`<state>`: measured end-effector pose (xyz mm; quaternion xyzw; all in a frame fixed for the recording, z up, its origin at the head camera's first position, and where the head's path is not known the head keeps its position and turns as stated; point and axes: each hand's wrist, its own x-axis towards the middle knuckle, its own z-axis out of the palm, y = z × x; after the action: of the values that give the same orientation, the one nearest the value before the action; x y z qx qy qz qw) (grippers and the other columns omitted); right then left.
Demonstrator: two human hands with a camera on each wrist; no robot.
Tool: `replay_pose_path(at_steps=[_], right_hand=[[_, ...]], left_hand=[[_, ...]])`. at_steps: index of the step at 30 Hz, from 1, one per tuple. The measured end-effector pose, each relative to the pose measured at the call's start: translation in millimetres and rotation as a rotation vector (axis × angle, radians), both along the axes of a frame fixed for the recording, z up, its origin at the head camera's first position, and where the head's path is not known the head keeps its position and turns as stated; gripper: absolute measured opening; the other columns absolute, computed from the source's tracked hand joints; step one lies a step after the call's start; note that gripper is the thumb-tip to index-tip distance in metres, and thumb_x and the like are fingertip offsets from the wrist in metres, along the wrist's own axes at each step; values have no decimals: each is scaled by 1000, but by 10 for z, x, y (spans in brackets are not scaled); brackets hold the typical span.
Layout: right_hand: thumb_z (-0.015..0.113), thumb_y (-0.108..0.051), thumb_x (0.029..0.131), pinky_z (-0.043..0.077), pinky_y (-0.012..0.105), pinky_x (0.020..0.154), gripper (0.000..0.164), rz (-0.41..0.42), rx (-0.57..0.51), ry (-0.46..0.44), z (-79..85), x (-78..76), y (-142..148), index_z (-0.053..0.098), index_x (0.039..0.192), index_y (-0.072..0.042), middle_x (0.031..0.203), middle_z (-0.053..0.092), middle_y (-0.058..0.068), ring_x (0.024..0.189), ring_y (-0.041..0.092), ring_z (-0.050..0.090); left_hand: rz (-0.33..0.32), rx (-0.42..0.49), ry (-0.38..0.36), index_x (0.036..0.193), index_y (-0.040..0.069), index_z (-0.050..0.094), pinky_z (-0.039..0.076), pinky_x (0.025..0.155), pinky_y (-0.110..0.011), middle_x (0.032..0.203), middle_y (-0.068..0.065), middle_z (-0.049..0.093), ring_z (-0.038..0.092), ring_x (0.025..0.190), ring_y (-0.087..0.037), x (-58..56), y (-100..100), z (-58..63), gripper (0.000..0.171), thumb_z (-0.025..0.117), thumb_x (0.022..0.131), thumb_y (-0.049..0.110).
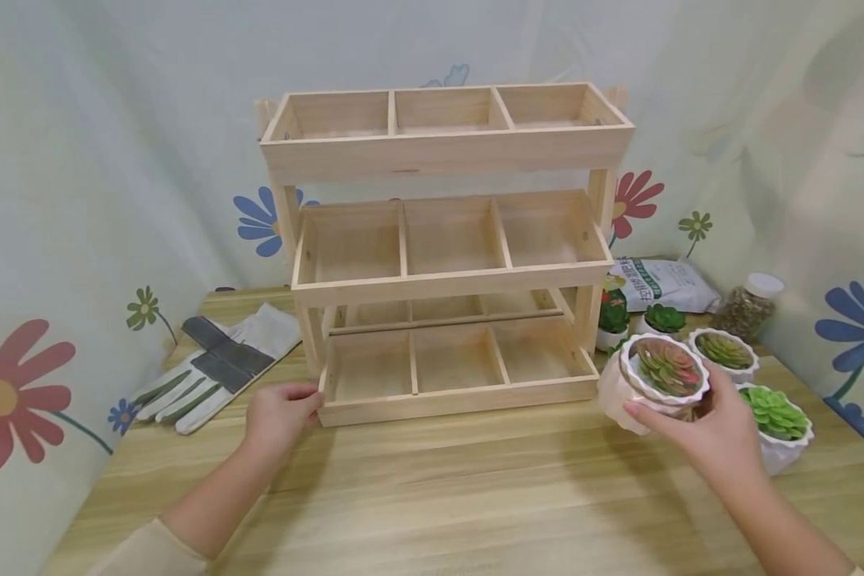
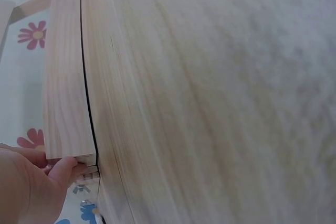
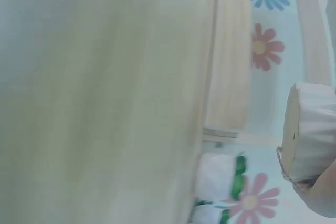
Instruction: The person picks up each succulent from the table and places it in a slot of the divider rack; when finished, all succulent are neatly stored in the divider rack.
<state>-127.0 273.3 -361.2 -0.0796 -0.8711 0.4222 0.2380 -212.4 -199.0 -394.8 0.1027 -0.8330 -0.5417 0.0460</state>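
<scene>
Head view: your left hand (image 1: 279,416) is pinching the rack (image 1: 450,286) on its right; your right hand (image 1: 729,432) is gripping the potted succulent (image 1: 658,372), ideally level.

With your left hand (image 1: 277,412) you pinch the left front corner of the lowest tray of a pale wooden shelf (image 1: 439,160), which stands upright facing you, its stepped trays each divided into three compartments. In your right hand (image 1: 723,428) you hold a white, wavy-rimmed pot (image 1: 619,394) with a red-and-green succulent (image 1: 666,368), raised near the shelf's right end.
</scene>
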Motion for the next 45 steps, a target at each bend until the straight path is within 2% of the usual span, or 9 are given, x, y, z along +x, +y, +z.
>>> replay_pose_path(at_steps=[2,8,14,22,28,31,35,43,45], right_hand=[[89,-23,63,39,2,73,85,18,-8,18,75,-17,-16,44,132,-3,117,55,12,93,-6,47],[88,-13,64,44,4,73,77,88,-58,102,289,-113,-83,46,128,-4,111,54,0,94,1,52],[86,-12,66,47,6,74,80,138,-136,94,376,-264,-165,43,133,-6,116,52,2,98,4,52],[87,-21,66,45,6,73,84,140,-112,34,294,-458,-287,41,134,-2,121,51,12,96,5,50],[87,-27,65,43,7,76,90,153,-77,14,217,-594,-324,39,136,-2,124,52,15,104,17,50],[87,-32,64,44,14,82,91,158,-50,-5,180,-664,-330,39,136,-2,125,51,15,110,23,49],[87,-36,63,45,33,91,91,173,-28,-13,113,-761,-330,41,134,-3,124,52,15,113,25,48],[88,-37,61,41,47,96,96,204,-53,-30,6,-885,-368,38,134,0,126,49,18,116,29,45],[88,-39,60,41,48,97,97,210,-53,-45,-9,-924,-391,38,135,-1,127,49,19,117,29,45]], left_hand=[[0,5,-4,100,-11,68,54,57,-19,89,-17,69,64,68,-14,4,-1,6,22,67,83,4],[2,22,-8,101,-11,67,56,60,-21,90,-17,69,64,68,-14,12,-9,17,23,67,83,4],[2,22,3,100,-12,67,55,59,-21,89,-17,69,64,67,-14,12,-7,27,23,67,83,3],[-4,19,12,99,-12,67,55,57,-21,87,-16,69,63,65,-13,15,14,29,22,67,82,2],[1,23,13,98,-12,68,55,59,-20,89,-18,69,64,67,-14,-6,21,20,21,67,83,3],[1,18,17,98,-11,68,55,58,-20,89,-18,69,64,67,-14,-14,16,21,21,67,83,3],[-1,-12,20,97,-10,69,53,56,-17,87,-16,69,64,66,-14,-15,7,25,20,67,83,4],[-2,-14,23,97,-10,69,52,55,-17,87,-16,69,64,65,-14,28,13,24,20,67,83,4],[3,-18,21,98,-10,69,52,55,-17,87,-16,69,64,65,-14,32,7,22,20,67,83,4]])
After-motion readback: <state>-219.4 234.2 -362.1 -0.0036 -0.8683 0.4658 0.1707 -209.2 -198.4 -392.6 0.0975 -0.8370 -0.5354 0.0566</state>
